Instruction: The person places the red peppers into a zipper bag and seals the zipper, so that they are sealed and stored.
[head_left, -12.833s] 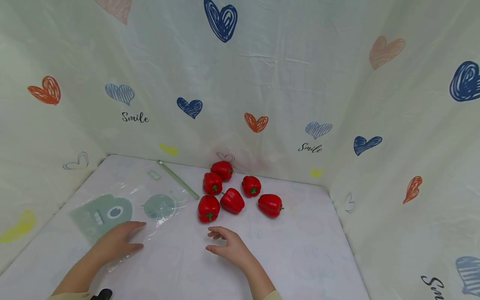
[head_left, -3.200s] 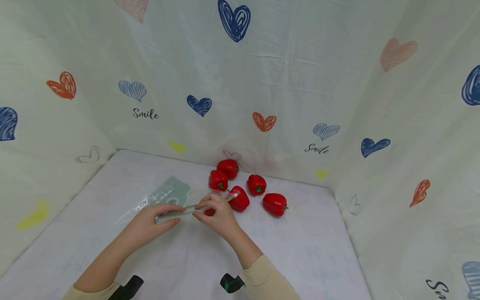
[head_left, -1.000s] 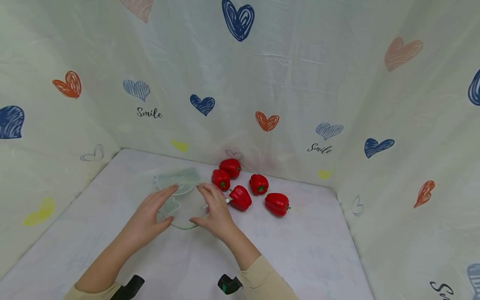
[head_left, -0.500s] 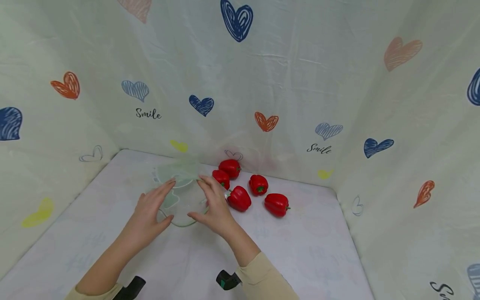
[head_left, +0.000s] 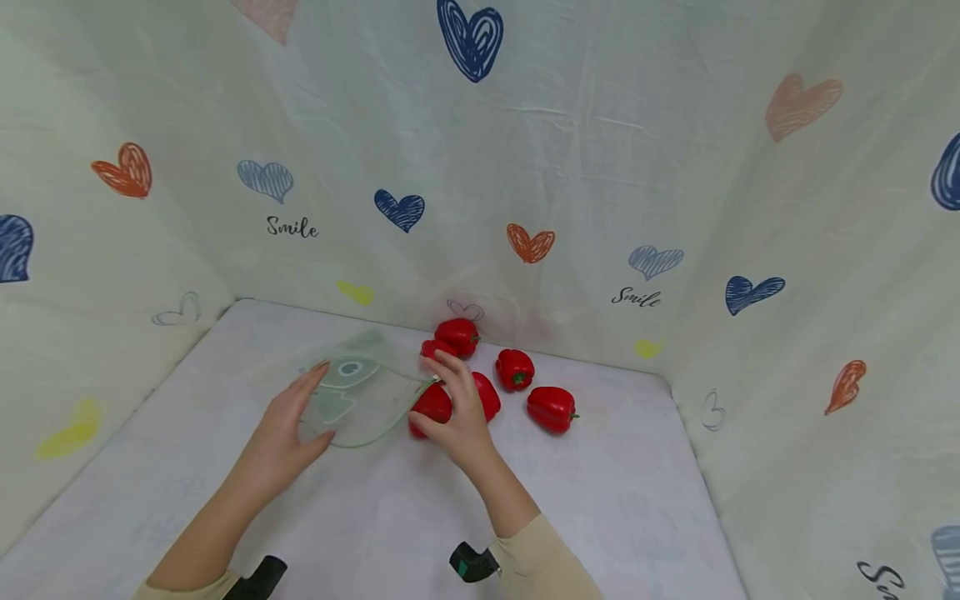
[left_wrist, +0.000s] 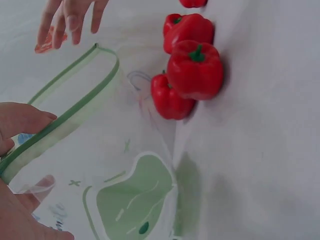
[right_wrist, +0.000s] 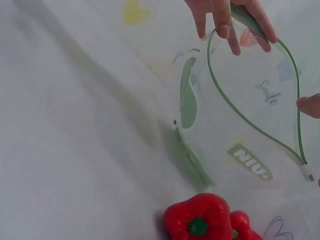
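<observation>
Bag (head_left: 363, 402), mouth spread, is left to the left hand's (head_left: 283, 437) grip, as the right hand (head_left: 463, 421), seemingly unclasped, has shifted right beside the nearest pepper (head_left: 432, 404).

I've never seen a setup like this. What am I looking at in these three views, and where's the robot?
There is no robot here: the hands belong to a person. The wide view comes from a camera worn on the head, looking forward and down; the two closer ones come from cameras on the left and right wrists.

On the white surface lie six red peppers. Behind it hangs a pale cloth printed with hearts.

The left hand holds a see-through bag with green printing and a green-edged mouth, which gapes open. The right hand is beside that mouth, close to some peppers; I can't tell whether it touches the bag.
</observation>
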